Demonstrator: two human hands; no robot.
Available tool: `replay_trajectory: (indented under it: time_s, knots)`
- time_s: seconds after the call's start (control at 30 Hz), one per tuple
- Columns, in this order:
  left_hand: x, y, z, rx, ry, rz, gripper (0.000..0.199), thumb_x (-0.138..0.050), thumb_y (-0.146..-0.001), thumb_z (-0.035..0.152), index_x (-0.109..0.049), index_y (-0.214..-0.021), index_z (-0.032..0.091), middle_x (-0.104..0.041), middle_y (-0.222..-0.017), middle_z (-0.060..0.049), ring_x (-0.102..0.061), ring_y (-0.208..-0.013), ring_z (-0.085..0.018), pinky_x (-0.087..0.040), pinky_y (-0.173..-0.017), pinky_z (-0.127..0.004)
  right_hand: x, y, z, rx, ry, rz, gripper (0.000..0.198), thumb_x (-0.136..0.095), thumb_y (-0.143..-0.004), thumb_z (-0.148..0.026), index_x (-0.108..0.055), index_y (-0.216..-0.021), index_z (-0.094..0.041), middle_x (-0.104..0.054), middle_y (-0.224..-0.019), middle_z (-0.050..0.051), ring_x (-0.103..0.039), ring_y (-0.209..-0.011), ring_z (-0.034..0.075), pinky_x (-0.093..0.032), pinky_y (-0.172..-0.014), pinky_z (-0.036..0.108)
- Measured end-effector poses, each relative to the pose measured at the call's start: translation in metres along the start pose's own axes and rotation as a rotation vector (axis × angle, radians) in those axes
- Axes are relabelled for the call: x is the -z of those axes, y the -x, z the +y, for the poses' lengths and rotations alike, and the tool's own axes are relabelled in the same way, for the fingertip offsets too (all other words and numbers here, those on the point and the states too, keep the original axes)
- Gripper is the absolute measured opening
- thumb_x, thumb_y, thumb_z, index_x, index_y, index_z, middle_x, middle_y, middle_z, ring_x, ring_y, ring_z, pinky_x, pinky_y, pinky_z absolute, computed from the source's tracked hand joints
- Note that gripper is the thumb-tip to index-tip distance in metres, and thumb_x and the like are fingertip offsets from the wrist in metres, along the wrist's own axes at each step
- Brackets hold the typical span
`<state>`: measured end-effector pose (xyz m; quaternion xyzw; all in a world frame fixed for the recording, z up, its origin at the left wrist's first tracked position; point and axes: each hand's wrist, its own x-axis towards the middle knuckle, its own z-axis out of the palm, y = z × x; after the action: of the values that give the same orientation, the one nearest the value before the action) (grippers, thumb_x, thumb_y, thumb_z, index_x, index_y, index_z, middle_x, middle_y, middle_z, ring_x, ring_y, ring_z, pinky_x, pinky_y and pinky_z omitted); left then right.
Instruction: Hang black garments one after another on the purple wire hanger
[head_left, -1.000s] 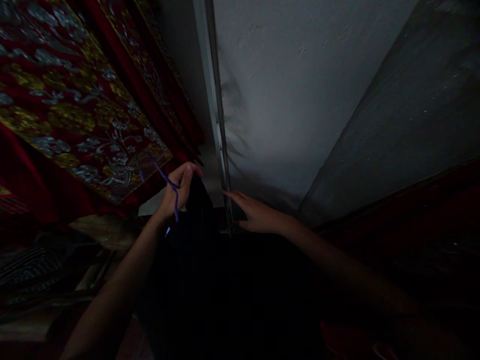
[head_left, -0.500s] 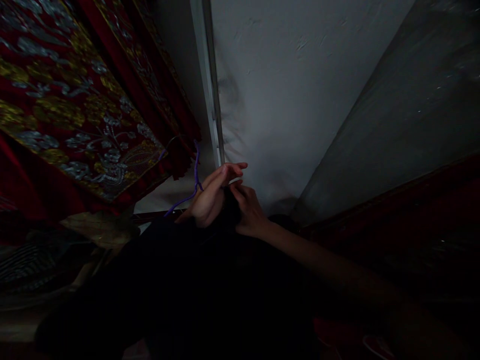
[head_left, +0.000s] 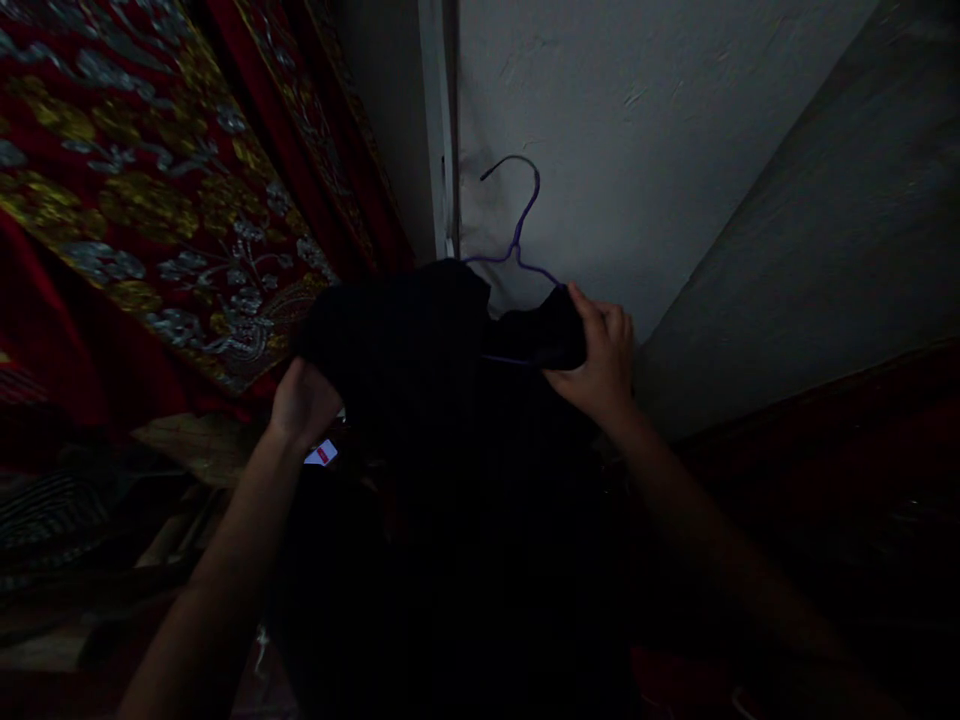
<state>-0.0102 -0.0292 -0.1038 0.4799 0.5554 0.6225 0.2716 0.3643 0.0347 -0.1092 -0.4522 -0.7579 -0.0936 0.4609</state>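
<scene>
A purple clothes hanger [head_left: 516,245] stands upright before me, its hook above the collar of a black garment [head_left: 420,330]. The garment drapes over the hanger's arms, and the lower bar shows through the neck opening. At the garment's right shoulder, my right hand [head_left: 604,360] is closed around the cloth and the hanger's end, thumb on top. My left hand [head_left: 304,405] grips the cloth's left edge, its fingers mostly hidden by the fabric. A white and red tag [head_left: 322,453] shows just below that hand.
Red cloth with gold and silver embroidery [head_left: 135,200] hangs on the left. A pale wall [head_left: 637,150] rises ahead, with a narrow upright strip [head_left: 448,130] along it. Dim, unclear objects lie at the lower left.
My hands have moved apart from close together, left hand leftward, right hand rightward. The hanger has swung upright and right, and the black garment is now spread over it.
</scene>
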Motion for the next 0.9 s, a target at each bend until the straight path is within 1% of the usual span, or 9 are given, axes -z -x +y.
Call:
replay_trajectory:
  time_s: [0.07,0.13,0.27,0.43,0.57,0.67,0.73,0.83,0.9]
  knots:
    - [0.001,0.009,-0.004,0.094,0.146,-0.150,0.080,-0.031,-0.087,0.084,-0.070,-0.109,0.019,-0.074,-0.105,-0.017,-0.069,-0.110,-0.033,-0.057,-0.091,-0.050,0.005,-0.025,-0.001,0.001,-0.003,0.013,0.102,-0.078,-0.070,-0.035,-0.030,-0.159,-0.024,-0.046,-0.130,0.015,-0.047,-0.122,0.041,-0.039,-0.104,0.065]
    - [-0.006,0.016,-0.009,0.163,0.279,-0.229,0.082,-0.042,-0.081,0.087,-0.068,-0.115,0.017,-0.073,-0.113,-0.018,-0.066,-0.118,-0.034,-0.055,-0.097,-0.049,0.007,-0.049,-0.007,0.022,-0.013,0.008,0.103,-0.079,-0.071,-0.040,-0.030,-0.159,-0.023,-0.045,-0.131,0.016,-0.046,-0.124,0.041,-0.036,-0.106,0.067]
    - [-0.024,0.025,-0.020,0.173,0.294,-0.033,0.053,-0.081,-0.073,0.055,-0.070,-0.110,0.019,-0.073,-0.120,-0.012,-0.062,-0.125,-0.030,-0.052,-0.103,-0.040,0.006,-0.073,-0.029,0.107,-0.041,-0.072,0.106,-0.082,-0.070,-0.043,-0.029,-0.160,-0.023,-0.046,-0.132,0.015,-0.045,-0.126,0.041,-0.037,-0.107,0.065]
    - [-0.035,0.045,-0.032,0.239,0.414,0.114,0.036,-0.085,-0.070,0.042,-0.072,-0.097,0.022,-0.077,-0.112,-0.005,-0.068,-0.118,-0.028,-0.055,-0.102,-0.037,0.011,-0.054,-0.039,0.136,-0.078,-0.146,0.104,-0.085,-0.068,-0.042,-0.034,-0.158,-0.026,-0.050,-0.134,0.013,-0.049,-0.126,0.039,-0.041,-0.108,0.061]
    - [-0.036,0.075,-0.043,0.379,0.474,0.192,0.034,-0.085,-0.071,0.045,-0.073,-0.094,0.023,-0.078,-0.108,-0.004,-0.070,-0.112,-0.027,-0.056,-0.100,-0.037,0.018,-0.032,-0.038,0.098,-0.149,-0.106,0.082,-0.080,-0.073,-0.040,-0.050,-0.148,-0.026,-0.047,-0.149,0.013,-0.041,-0.139,0.039,-0.034,-0.115,0.062]
    - [-0.039,0.102,-0.047,0.415,0.452,0.175,0.037,-0.087,-0.068,0.046,-0.072,-0.094,0.024,-0.079,-0.102,-0.004,-0.074,-0.103,-0.027,-0.059,-0.092,-0.036,0.009,-0.003,-0.048,-0.030,-0.355,-0.025,0.069,-0.073,-0.081,-0.042,-0.052,-0.144,-0.026,-0.047,-0.153,0.011,-0.038,-0.144,0.036,-0.031,-0.118,0.059]
    - [-0.045,0.118,-0.047,0.462,0.438,0.157,0.040,-0.091,-0.064,0.043,-0.072,-0.094,0.025,-0.079,-0.098,-0.003,-0.075,-0.097,-0.027,-0.060,-0.087,-0.035,-0.009,0.028,-0.063,-0.210,-0.595,-0.022,0.058,-0.067,-0.087,-0.044,-0.053,-0.140,-0.025,-0.056,-0.144,0.011,-0.050,-0.136,0.030,-0.038,-0.114,0.052]
    - [-0.057,0.133,-0.042,0.539,0.460,0.143,0.043,-0.093,-0.060,0.039,-0.072,-0.094,0.026,-0.079,-0.095,-0.002,-0.075,-0.095,-0.026,-0.060,-0.085,-0.035,-0.045,0.082,-0.090,-0.642,-0.897,-0.176,0.040,-0.056,-0.093,-0.054,-0.063,-0.114,-0.021,-0.071,-0.106,0.010,-0.067,-0.101,0.024,-0.051,-0.093,0.041]
    - [-0.062,0.137,-0.036,0.569,0.473,0.107,0.043,-0.093,-0.058,0.038,-0.072,-0.094,0.026,-0.079,-0.095,-0.003,-0.075,-0.096,-0.026,-0.060,-0.086,-0.035,-0.067,0.108,-0.107,-0.752,-0.980,-0.365,0.044,-0.047,-0.095,-0.061,-0.063,-0.092,-0.020,-0.068,-0.086,0.007,-0.065,-0.084,0.023,-0.051,-0.081,0.037]
